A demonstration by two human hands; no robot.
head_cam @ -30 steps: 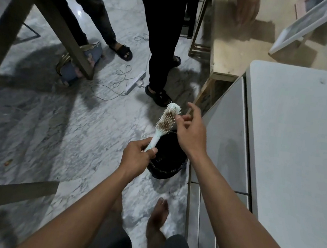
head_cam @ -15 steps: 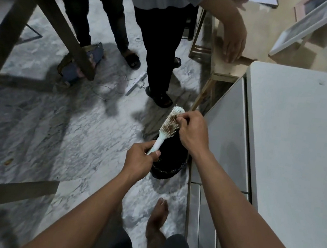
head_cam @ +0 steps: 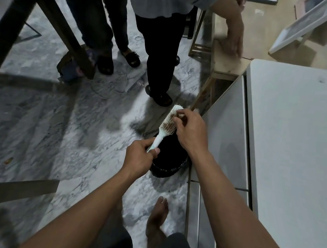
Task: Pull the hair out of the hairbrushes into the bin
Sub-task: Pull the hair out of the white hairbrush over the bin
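Note:
A pale hairbrush with brown hair caught in its bristles is held over a black bin that stands on the marble floor. My left hand grips the brush's handle from below. My right hand is at the brush's head, its fingertips curled and pinching the hair near the top of the bristles. Both hands hide much of the bin's opening.
A white cabinet fills the right side, right against the bin. Two people stand close ahead; one person's foot is just beyond the brush and a hand rests on a wooden table. Cables lie on the floor. My bare foot is below the bin.
My right hand has gone from open fingers beside the brush's head to pinching the hair in the bristles. The view has tilted up, showing more of the people ahead.

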